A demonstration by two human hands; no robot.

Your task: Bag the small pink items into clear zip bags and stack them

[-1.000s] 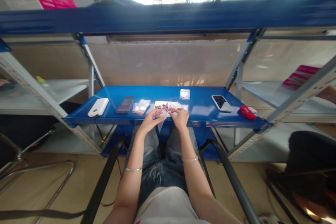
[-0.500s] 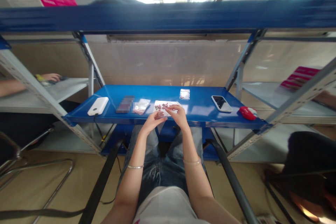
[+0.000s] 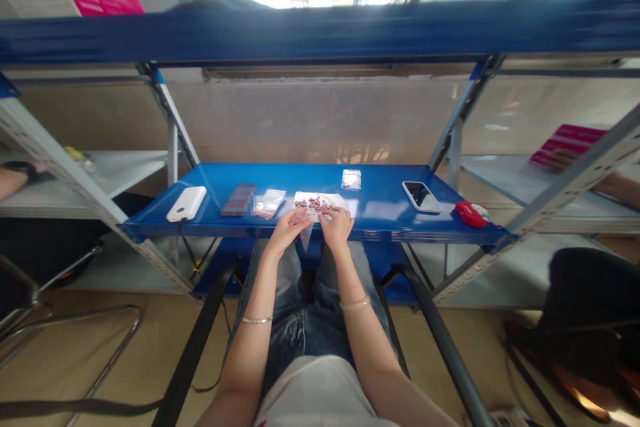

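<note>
Where hands [image 3: 286,231] nearly meet, pointed translucent sheet [image 3: 305,236] hangs.

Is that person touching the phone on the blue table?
No, the phone lies apart to the right, while the left hand and right hand are both by the dark red pieces.

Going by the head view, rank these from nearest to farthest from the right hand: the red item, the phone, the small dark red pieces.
1. Small dark red pieces: on the white sheet, just by the right hand.
2. Phone: to that hand's right, lying flat.
3. Red item: farther right, near the blue table's right end.
</note>
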